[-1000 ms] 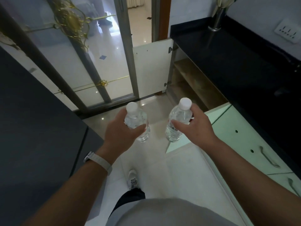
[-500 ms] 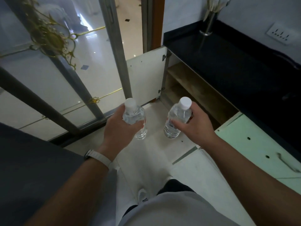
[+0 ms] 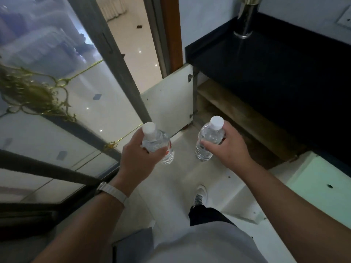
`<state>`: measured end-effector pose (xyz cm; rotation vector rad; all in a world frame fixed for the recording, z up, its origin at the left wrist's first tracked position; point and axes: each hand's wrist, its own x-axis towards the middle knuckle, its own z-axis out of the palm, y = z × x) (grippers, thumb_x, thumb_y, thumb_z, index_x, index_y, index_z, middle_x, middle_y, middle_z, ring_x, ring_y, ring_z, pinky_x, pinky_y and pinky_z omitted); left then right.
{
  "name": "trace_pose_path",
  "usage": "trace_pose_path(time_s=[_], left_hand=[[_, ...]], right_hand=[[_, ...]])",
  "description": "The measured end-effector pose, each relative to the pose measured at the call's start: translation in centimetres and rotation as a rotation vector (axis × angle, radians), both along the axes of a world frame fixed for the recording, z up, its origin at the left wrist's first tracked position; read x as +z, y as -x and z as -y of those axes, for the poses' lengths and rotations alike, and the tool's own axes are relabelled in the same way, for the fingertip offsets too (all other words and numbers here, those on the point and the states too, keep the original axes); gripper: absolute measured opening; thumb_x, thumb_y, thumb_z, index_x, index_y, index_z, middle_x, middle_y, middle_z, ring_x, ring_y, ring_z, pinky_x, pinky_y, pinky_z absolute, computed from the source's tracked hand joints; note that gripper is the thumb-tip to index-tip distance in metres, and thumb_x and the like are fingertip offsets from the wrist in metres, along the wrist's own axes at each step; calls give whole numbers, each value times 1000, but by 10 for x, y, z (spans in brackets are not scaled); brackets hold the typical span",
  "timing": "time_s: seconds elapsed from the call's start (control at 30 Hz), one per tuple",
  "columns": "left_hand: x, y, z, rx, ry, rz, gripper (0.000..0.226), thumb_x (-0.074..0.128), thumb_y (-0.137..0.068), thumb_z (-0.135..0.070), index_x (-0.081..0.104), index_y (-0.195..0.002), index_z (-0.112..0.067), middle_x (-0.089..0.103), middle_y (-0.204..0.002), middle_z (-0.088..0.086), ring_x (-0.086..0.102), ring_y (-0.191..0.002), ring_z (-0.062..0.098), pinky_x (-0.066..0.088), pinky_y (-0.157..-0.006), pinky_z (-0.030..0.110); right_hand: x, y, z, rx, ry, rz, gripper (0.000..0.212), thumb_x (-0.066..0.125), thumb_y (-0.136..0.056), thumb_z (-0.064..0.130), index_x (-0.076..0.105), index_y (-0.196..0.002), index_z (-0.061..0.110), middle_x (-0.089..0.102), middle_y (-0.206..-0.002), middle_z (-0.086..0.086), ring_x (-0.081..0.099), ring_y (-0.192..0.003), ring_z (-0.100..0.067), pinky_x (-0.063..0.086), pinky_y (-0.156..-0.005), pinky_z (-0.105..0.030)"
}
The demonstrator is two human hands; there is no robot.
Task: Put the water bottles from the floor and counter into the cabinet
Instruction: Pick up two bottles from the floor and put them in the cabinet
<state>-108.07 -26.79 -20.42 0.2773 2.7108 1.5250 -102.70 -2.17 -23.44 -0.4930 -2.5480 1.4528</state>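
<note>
My left hand point(image 3: 139, 160) grips a clear water bottle point(image 3: 158, 143) with a white cap, held upright above the floor. My right hand point(image 3: 230, 147) grips a second clear water bottle point(image 3: 209, 138), also white-capped and upright. The open cabinet point(image 3: 237, 114) lies just ahead and to the right, under the black counter point(image 3: 275, 69). Its wooden shelf shows, with nothing visible on it. Its white door point(image 3: 171, 99) is swung open to the left. Both bottles hover in front of the cabinet opening, about a hand's width apart.
A glass sliding door with a grey frame point(image 3: 117, 69) and gold ornament stands to the left. A metal vase point(image 3: 245, 21) sits on the counter's far end. A pale green cabinet door point(image 3: 322, 185) juts out at right. My shoe point(image 3: 199, 195) is on the white tiled floor.
I have walked forward: the open cabinet and the glass door are closer and lower in view. Both hands still hold their bottles in the same pose.
</note>
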Motion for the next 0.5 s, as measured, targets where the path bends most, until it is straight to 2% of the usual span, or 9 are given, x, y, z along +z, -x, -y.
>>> trace_pose_path(time_s=[0.07,0.1,0.2,0.3,0.4,0.5], left_hand=[[-1,32,-12,-33,20,9,52,87,-68,-31,63,-114,-41,70,-103,-18,68,-97,6,60,-82,33],[-1,47,-19,-44,27,8,53,89,-69,-28,64,-116,-34,71,-104,-16,68,-97,6,60,-83,33],[-1,82,-38,-52,18,15,54,91,-70,-16,65,-117,-26,71,-102,-17,68,-95,1,56,-80,19],[0,107,-57,-93,18,22,57,90,-70,-17,64,-118,-33,71,-106,-17,68,-98,2,54,-83,19],[3,129,-75,-156,33,23,60,89,-72,-20,57,-112,-50,68,-106,-28,67,-100,0,54,-85,20],[-3,151,-90,-207,44,49,61,89,-71,-16,59,-118,-43,70,-105,-22,68,-98,0,56,-85,22]], right_hand=[[-5,28,-12,-9,20,7,47,79,-74,38,49,-109,43,58,-100,22,56,-94,6,49,-83,-27],[-7,41,-19,-8,26,5,47,79,-74,37,50,-110,43,58,-102,21,55,-96,7,47,-82,-24],[-8,71,-36,-3,31,-8,49,82,-74,31,51,-112,39,59,-102,20,53,-97,12,40,-78,-11],[-3,92,-53,-11,25,5,49,82,-75,29,50,-110,41,59,-101,22,52,-95,15,35,-71,-2],[-3,104,-68,-65,28,6,47,82,-74,32,51,-108,43,61,-99,22,56,-94,10,43,-76,-13],[-8,112,-79,-136,54,33,46,82,-73,34,53,-107,43,62,-96,22,58,-90,7,48,-77,-23]])
